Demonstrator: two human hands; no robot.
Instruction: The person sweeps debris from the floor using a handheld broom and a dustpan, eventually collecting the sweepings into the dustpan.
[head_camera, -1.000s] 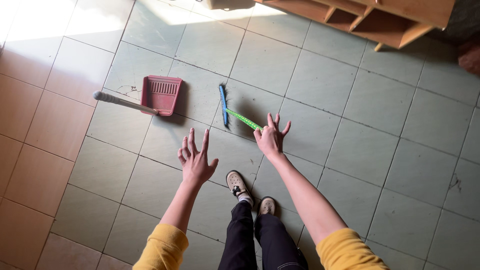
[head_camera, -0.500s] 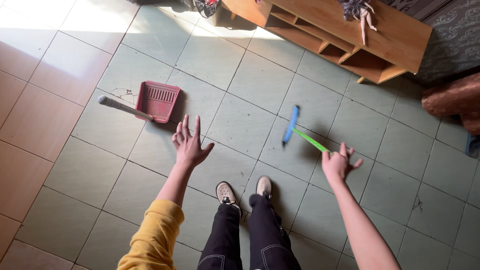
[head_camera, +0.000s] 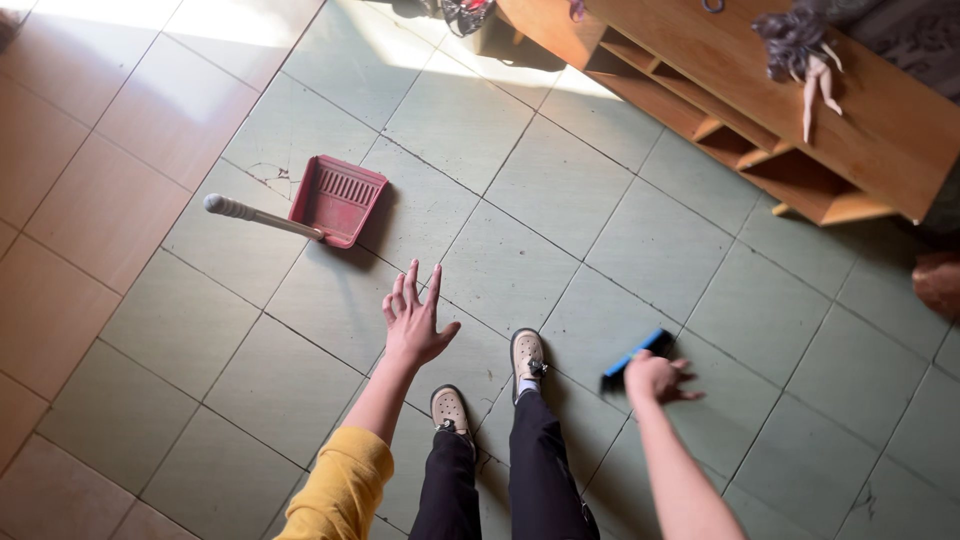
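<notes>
My right hand (head_camera: 655, 379) grips the handle of a broom whose blue head (head_camera: 636, 359) rests on the green floor tiles just beyond my knuckles; the handle itself is hidden behind the hand. My left hand (head_camera: 415, 318) is held out over the floor with fingers spread and nothing in it. A red dustpan (head_camera: 339, 198) with a long grey-tipped handle (head_camera: 259, 215) lies on the tiles ahead and to the left of my left hand. My two feet in beige shoes (head_camera: 527, 354) stand between the hands.
A low wooden shelf unit (head_camera: 760, 90) stands at the upper right, with a doll (head_camera: 805, 55) lying on top. Orange tiles (head_camera: 70, 200) border the green ones on the left. A reddish-brown object (head_camera: 938, 282) sits at the right edge.
My right hand swept the broom from near the dustpan to the right and then back toward my feet. The left hand stayed spread in the air. The view shifted right.
</notes>
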